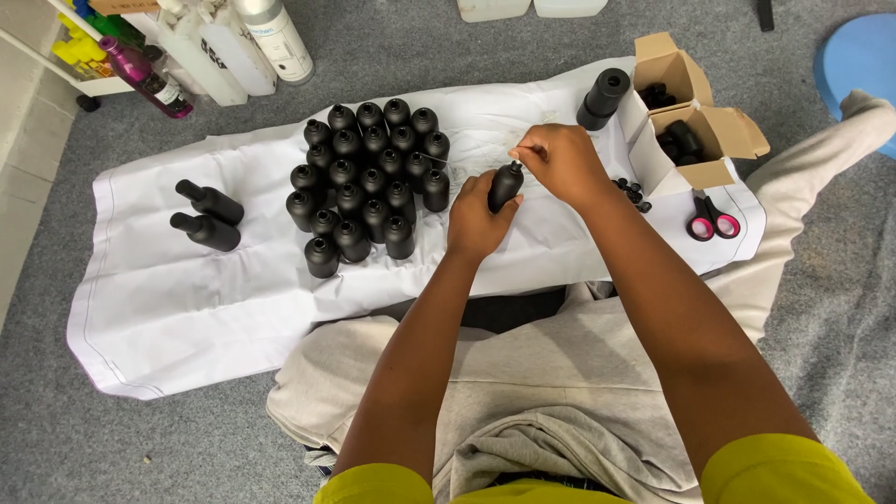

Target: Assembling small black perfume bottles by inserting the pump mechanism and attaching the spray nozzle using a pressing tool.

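My left hand (474, 222) grips a small black bottle (505, 185) and holds it upright over a white cloth (187, 299). My right hand (557, 159) is at the bottle's neck, its fingers pinched on something small and pale there; what it is I cannot tell. A tight cluster of several upright black bottles (369, 177) stands just left of my hands. Two more black bottles (207, 217) lie on their sides farther left on the cloth.
Two open cardboard boxes (686, 121) with black parts stand at the right, next to a black cylinder (604, 98), loose black caps (633, 192) and pink-handled scissors (712, 220). Large plastic bottles (233, 47) stand at the back left. Grey carpet lies all around.
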